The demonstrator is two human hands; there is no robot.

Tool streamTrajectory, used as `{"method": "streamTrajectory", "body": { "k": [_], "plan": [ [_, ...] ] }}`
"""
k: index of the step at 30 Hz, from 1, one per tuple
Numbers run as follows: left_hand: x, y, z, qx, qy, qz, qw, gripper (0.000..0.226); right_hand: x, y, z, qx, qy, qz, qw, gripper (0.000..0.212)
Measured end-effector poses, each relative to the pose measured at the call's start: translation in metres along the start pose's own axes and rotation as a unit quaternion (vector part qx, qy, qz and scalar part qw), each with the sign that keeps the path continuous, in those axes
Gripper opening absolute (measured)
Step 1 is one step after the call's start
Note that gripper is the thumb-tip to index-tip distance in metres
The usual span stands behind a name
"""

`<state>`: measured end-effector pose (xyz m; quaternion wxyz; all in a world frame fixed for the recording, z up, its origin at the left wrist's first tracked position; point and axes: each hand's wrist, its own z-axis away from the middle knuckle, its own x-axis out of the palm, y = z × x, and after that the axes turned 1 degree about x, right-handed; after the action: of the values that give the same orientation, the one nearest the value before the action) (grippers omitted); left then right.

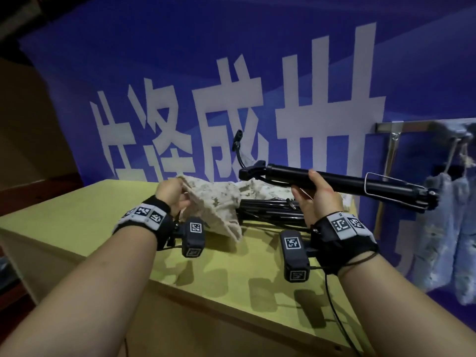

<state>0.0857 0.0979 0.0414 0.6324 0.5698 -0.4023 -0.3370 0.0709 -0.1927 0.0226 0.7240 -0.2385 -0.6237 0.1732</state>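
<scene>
Left forearm (pixel 85 287) enters at the near left and wears a marker-printed wristband (pixel 144 215), with a dark tagged module (pixel 193 237) hanging beneath the wrist. The left hand (pixel 170 193) has its fingers curled round the upper edge of a camouflage cloth bag (pixel 219 202). The bag droops onto the yellow counter (pixel 77 220), toward its far side. Just right of the bag, a second black stand (pixel 268 212) lies flat on the counter, partly under the cloth. The right hand (pixel 313 199) grips the black folded stand (pixel 347 182), thumb over the tube and fingers beneath. This stand is held clear above the counter, tilted, with its leg end lower to the right. A second tagged module (pixel 295 256) hangs under the right wrist. At the far right, pale bags (pixel 450 228) hang from a metal rail (pixel 412 126) before the blue banner (pixel 154 73).
</scene>
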Motion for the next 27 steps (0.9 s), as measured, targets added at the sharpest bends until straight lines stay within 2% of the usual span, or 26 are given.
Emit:
{"method": "streamTrajectory", "body": {
  "k": [3, 6, 9, 12, 14, 15, 17, 18, 20, 23, 27],
  "plan": [
    [-0.033, 0.040, -0.002, 0.072, 0.028, 0.083, 0.994, 0.025, 0.029, 0.012, 0.002, 0.019, -0.030, -0.013, 0.999, 0.036],
    [-0.053, 0.072, -0.004, 0.128, 0.047, 0.104, 0.985, 0.021, 0.051, 0.021, 0.004, 0.031, -0.054, -0.004, 0.998, 0.019],
    [-0.052, 0.083, -0.006, 0.130, 0.011, 0.107, 0.986, 0.024, 0.057, 0.027, 0.003, 0.044, -0.075, -0.002, 0.996, 0.016],
    [-0.031, 0.068, -0.009, 0.090, -0.028, 0.017, 0.995, 0.022, 0.048, 0.025, 0.001, 0.043, -0.074, 0.000, 0.996, 0.025],
    [-0.011, 0.047, -0.011, 0.065, -0.026, -0.044, 0.997, 0.013, 0.035, 0.021, -0.001, 0.037, -0.057, 0.007, 0.998, 0.032],
    [-0.002, 0.037, -0.013, 0.063, -0.021, -0.080, 0.995, 0.017, 0.029, 0.018, -0.003, 0.031, -0.046, 0.017, 0.998, 0.036],
    [0.014, 0.018, -0.015, 0.092, -0.004, -0.197, 0.976, 0.013, 0.015, 0.010, -0.006, 0.021, -0.020, 0.045, 0.999, 0.042],
    [0.017, 0.012, -0.016, 0.119, 0.007, -0.267, 0.956, 0.010, 0.010, 0.006, -0.007, 0.020, -0.012, 0.056, 0.998, 0.043],
    [0.028, 0.000, -0.016, 0.154, -0.012, -0.354, 0.922, 0.016, -0.003, -0.002, -0.011, 0.011, 0.010, 0.080, 0.997, 0.040],
    [0.034, -0.005, -0.015, 0.159, -0.065, -0.397, 0.902, 0.033, -0.014, -0.006, -0.013, 0.002, 0.022, 0.101, 0.995, 0.039],
    [0.022, -0.001, -0.010, 0.125, -0.101, -0.420, 0.893, 0.031, -0.016, -0.002, -0.013, -0.002, 0.038, 0.120, 0.992, 0.032]
  ]
}}
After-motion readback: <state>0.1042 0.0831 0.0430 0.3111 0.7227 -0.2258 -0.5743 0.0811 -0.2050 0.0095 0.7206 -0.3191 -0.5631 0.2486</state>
